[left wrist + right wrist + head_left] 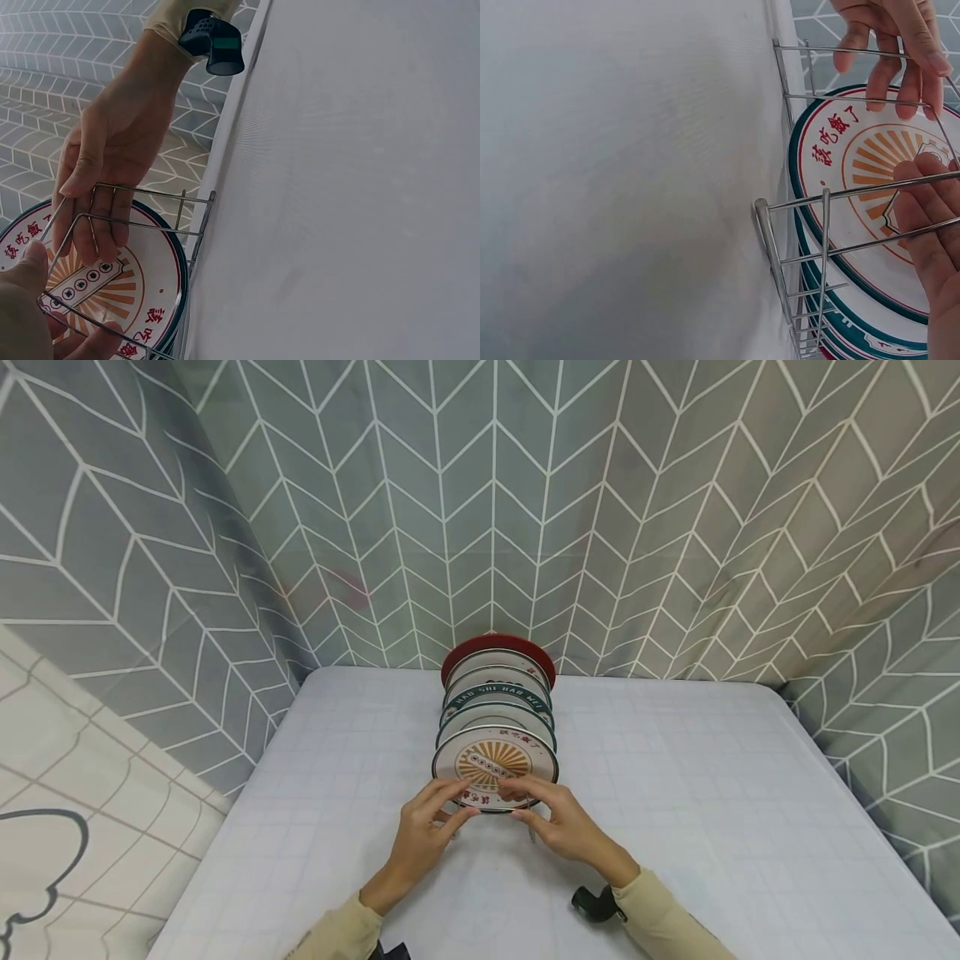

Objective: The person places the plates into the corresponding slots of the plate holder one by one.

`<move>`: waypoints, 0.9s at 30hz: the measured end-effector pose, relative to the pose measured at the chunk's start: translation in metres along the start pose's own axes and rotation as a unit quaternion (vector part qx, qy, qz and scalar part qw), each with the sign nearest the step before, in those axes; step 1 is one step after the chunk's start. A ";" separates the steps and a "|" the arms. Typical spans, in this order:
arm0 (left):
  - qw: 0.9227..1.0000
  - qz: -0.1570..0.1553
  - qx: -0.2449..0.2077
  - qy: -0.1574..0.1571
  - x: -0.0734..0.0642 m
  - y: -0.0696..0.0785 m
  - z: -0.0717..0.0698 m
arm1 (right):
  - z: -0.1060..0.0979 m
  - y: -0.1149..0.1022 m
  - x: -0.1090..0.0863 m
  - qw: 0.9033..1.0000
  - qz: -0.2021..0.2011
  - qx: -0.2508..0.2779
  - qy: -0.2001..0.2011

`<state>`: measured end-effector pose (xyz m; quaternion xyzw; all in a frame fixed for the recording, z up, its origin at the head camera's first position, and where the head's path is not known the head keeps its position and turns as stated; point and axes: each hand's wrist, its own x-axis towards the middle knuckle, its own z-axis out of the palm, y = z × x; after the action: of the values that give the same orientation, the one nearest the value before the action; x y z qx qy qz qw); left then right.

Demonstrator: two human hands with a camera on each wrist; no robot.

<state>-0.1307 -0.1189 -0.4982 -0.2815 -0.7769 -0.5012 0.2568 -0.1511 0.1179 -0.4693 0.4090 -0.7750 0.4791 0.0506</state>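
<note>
A wire plate rack (762, 225) stands on the table with several round plates upright in a row. Its front plate (447, 767) is white, with a dark green rim, red characters and an orange sunburst. Behind it, one plate has a green lettered band (495, 691), and a red plate (498, 642) is rearmost. My left hand (426, 833) pinches the rack's front wires on the left, thumb outside and fingers reaching in before the front plate. My right hand (564, 827) does likewise on the right, its fingers (101, 217) behind the wires.
A white cloth-covered table (675, 768) surrounds the rack. Grey curtains (420, 510) with white zigzag lines hang behind the table and along its sides. A dark device (595, 904) sits on the right wrist beside the beige sleeve (667, 914).
</note>
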 end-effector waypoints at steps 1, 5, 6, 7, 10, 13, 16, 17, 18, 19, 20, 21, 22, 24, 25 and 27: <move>1.000 0.003 -0.001 0.000 0.000 0.000 0.000 | -0.001 0.000 0.000 1.000 0.003 0.003 -0.003; 1.000 0.012 -0.003 0.003 0.000 -0.003 0.000 | -0.002 -0.001 0.000 1.000 0.011 0.017 -0.010; 1.000 0.014 -0.004 0.005 0.000 -0.003 0.000 | -0.002 0.000 0.000 1.000 0.009 0.017 -0.012; 1.000 0.014 -0.006 0.006 0.000 -0.004 0.000 | -0.001 0.000 0.000 1.000 0.008 0.017 -0.012; 1.000 0.014 -0.012 0.009 0.000 -0.005 0.000 | 0.000 0.001 0.000 1.000 0.001 0.013 -0.012; 1.000 0.013 -0.018 0.011 0.000 -0.006 0.001 | 0.000 -0.001 0.000 1.000 -0.003 0.004 -0.008; 1.000 0.012 -0.019 0.015 0.000 -0.008 0.002 | -0.001 -0.006 0.002 1.000 -0.005 0.001 -0.007; 1.000 0.013 -0.019 0.016 -0.001 -0.009 0.003 | -0.002 -0.009 0.003 1.000 -0.006 0.002 -0.007; 1.000 0.012 -0.018 0.017 -0.001 -0.009 0.003 | -0.003 -0.013 0.004 1.000 -0.006 0.005 -0.008; 1.000 0.012 -0.019 0.019 -0.001 -0.010 0.003 | -0.004 -0.017 0.005 1.000 -0.007 0.008 -0.010; 1.000 0.012 -0.019 0.020 -0.001 -0.011 0.003 | -0.006 -0.021 0.007 1.000 -0.007 0.011 -0.011; 1.000 0.013 -0.019 0.021 -0.002 -0.012 0.003 | -0.007 -0.025 0.008 1.000 -0.007 0.014 -0.013; 0.999 0.015 -0.019 0.022 -0.002 -0.012 0.004 | -0.008 -0.029 0.009 1.000 -0.007 0.016 -0.014; 0.999 0.017 -0.020 0.024 -0.003 -0.013 0.003 | -0.010 -0.033 0.010 1.000 -0.012 0.018 -0.016; 0.999 0.020 -0.022 0.025 -0.003 -0.014 0.004 | -0.010 -0.033 0.010 1.000 -0.013 0.020 -0.016; 0.999 0.024 -0.025 0.027 -0.002 -0.014 0.004 | -0.010 -0.028 0.009 1.000 -0.013 0.023 -0.017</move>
<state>-0.1393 -0.1209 -0.5101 -0.2932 -0.7499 -0.5215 0.2824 -0.1412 0.1146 -0.4401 0.4281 -0.7595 0.4887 0.0338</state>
